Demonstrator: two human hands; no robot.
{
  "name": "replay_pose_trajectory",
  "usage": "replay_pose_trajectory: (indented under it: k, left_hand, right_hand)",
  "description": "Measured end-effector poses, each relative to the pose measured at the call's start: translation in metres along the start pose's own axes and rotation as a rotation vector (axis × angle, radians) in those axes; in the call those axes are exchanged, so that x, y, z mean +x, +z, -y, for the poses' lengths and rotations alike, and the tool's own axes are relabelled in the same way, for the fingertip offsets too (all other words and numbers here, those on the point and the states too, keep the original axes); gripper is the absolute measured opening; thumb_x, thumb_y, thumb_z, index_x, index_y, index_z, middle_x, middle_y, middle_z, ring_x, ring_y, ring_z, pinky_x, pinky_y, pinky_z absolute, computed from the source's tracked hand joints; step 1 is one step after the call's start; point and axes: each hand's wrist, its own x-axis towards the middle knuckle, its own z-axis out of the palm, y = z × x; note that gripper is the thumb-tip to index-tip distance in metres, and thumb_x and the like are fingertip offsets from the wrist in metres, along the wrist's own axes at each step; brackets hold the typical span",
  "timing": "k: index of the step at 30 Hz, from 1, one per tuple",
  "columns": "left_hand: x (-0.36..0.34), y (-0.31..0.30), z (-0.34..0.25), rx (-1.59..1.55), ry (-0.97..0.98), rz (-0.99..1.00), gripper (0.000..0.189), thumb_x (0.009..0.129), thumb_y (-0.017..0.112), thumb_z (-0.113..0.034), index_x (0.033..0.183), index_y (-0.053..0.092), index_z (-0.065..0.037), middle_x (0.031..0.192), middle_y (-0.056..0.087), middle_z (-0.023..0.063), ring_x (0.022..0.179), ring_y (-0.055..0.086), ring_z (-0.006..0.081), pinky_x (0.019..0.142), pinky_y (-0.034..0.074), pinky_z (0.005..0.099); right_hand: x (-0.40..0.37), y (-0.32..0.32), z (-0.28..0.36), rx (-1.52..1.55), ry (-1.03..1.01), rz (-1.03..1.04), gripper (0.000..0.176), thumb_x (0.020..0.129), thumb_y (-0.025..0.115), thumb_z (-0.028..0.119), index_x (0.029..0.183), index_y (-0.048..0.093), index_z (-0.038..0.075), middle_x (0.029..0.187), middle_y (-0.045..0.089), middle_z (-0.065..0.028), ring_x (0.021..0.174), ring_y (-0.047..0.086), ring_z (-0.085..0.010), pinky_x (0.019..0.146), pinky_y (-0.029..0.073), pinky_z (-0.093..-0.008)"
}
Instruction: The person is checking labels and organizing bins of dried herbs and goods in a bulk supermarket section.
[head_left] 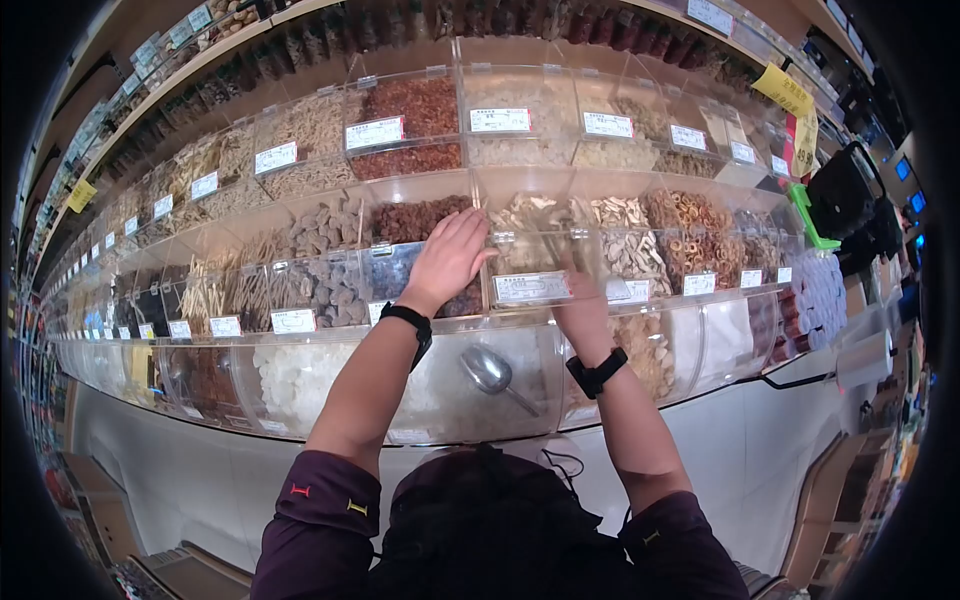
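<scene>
My left hand (452, 256) lies with fingers stretched out at the edge of a clear bin of dark brown dried pieces (420, 217), fingertips right by the divider. My right hand (582, 308) is at the front of the neighbouring bin, which holds pale dried slices (528, 211). Its fingers are blurred and partly covered by the clear lid (530, 256), close to the white price label (530, 288). What they grip, if anything, I cannot tell. Below, a metal scoop (486, 370) rests in a bin of white crystals.
Clear bins of dried goods run in tiers to both sides, including sliced white pieces (625, 232), dried rings (690, 235) and red-brown pieces (410, 108). At right are a black object with a green edge (852, 200) and a roll of bags (864, 360).
</scene>
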Motion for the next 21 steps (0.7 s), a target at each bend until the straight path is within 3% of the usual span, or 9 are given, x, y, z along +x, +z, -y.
replay_pose_trajectory:
  k: [2,8,12,14,15,17,19,21]
  left_hand:
    - [0.002,-0.001,0.002,-0.017,-0.008,-0.014,0.051,0.093,0.068,-0.032,0.132,0.059,0.001,0.137,0.061,0.0169,0.132,0.054,0.032,0.115,0.04,0.045]
    - [0.001,0.002,0.005,-0.003,0.005,-0.028,0.051,0.093,0.068,-0.031,0.131,0.059,0.002,0.136,0.061,0.0168,0.132,0.054,0.032,0.114,0.04,0.045]
    - [0.003,0.0,0.004,0.019,0.008,-0.017,0.051,0.093,0.069,-0.03,0.131,0.059,0.002,0.136,0.061,0.017,0.132,0.054,0.0323,0.114,0.04,0.0453]
    - [0.002,-0.001,0.004,-0.01,0.01,-0.031,0.049,0.092,0.069,-0.029,0.129,0.06,0.002,0.134,0.062,0.0174,0.131,0.055,0.0331,0.114,0.041,0.0458]
    - [0.002,-0.001,0.004,-0.023,0.009,-0.018,0.049,0.092,0.069,-0.029,0.129,0.06,0.002,0.134,0.062,0.0174,0.131,0.055,0.0331,0.114,0.041,0.0458]
    - [0.003,0.001,0.003,-0.019,0.013,-0.05,0.046,0.092,0.069,-0.028,0.126,0.062,0.003,0.132,0.064,0.0191,0.128,0.056,0.0349,0.112,0.042,0.0461]
    - [0.006,0.002,0.007,-0.041,0.044,-0.059,0.043,0.092,0.069,-0.027,0.122,0.063,0.003,0.13,0.064,0.021,0.127,0.057,0.0367,0.11,0.044,0.0462]
    - [0.007,0.005,0.003,-0.043,0.023,-0.012,0.041,0.092,0.069,-0.024,0.122,0.064,0.003,0.13,0.064,0.0221,0.126,0.058,0.0379,0.109,0.044,0.0463]
  right_hand:
    - [0.008,0.005,-0.001,0.183,0.237,0.109,0.056,0.087,0.064,0.016,0.137,0.046,-0.002,0.083,0.07,-0.0204,0.081,0.07,-0.0409,0.073,0.056,-0.0475]
    - [0.024,0.038,-0.009,0.116,0.273,0.097,0.042,0.089,0.062,0.019,0.125,0.051,0.0,0.082,0.069,-0.0224,0.077,0.069,-0.0402,0.07,0.056,-0.0473]
    - [0.027,0.023,-0.004,0.188,0.262,0.154,0.049,0.088,0.063,0.02,0.132,0.049,0.001,0.088,0.07,-0.024,0.082,0.07,-0.0414,0.072,0.056,-0.0487]
    - [0.017,0.017,-0.005,0.337,0.026,0.096,0.058,0.089,0.063,0.02,0.142,0.045,0.004,0.095,0.07,-0.0256,0.089,0.07,-0.0413,0.075,0.056,-0.0502]
    - [0.015,0.014,-0.004,0.337,0.039,0.11,0.058,0.089,0.063,0.02,0.142,0.045,0.004,0.095,0.07,-0.0256,0.089,0.07,-0.0413,0.075,0.056,-0.0502]
    - [0.018,0.007,-0.005,0.262,0.206,0.283,0.067,0.092,0.059,0.024,0.153,0.036,0.008,0.109,0.069,-0.0249,0.099,0.067,-0.0428,0.087,0.052,-0.0532]
    - [0.022,0.002,-0.006,0.28,0.236,0.338,0.068,0.091,0.059,0.023,0.153,0.035,0.007,0.112,0.068,-0.0247,0.097,0.067,-0.0431,0.084,0.053,-0.0525]
    - [0.007,-0.002,-0.014,0.238,0.177,0.276,0.07,0.089,0.061,0.018,0.153,0.034,0.007,0.104,0.068,-0.0244,0.096,0.067,-0.0417,0.08,0.054,-0.0518]
